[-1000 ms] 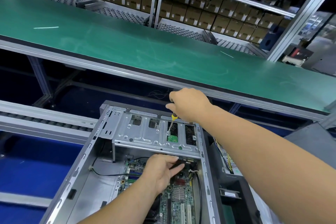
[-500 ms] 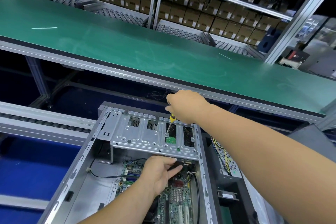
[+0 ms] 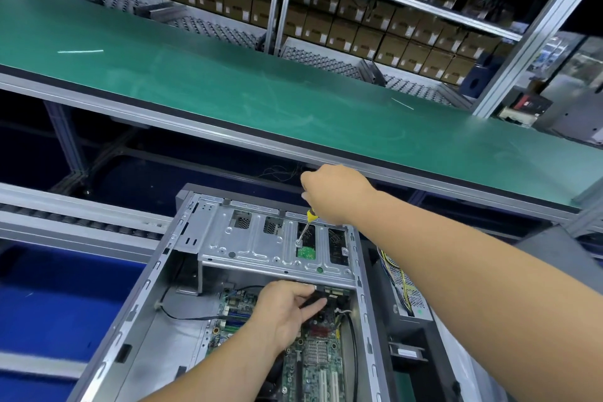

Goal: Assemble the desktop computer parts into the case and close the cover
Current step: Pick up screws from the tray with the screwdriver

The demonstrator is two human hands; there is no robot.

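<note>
Over that last second very little moved: my right hand stayed curled round the screwdriver, its tip kept on the same screw in the top of the drive cage, just beside the small green board showing through a cage slot. My left hand also held its place under the cage's near edge, fingers stretched onto a dark part there, thumb along its side; I could not tell whether they were gripping it or only bracing it. The case lay open with the cage across its far end and the motherboard below the cage, nearer me. Since neither hand had shifted, I judged I was mid-turn on that screw, fixing the drive into the cage. That left the task well short of done: I could not see the cover anywhere near the cage.
</note>
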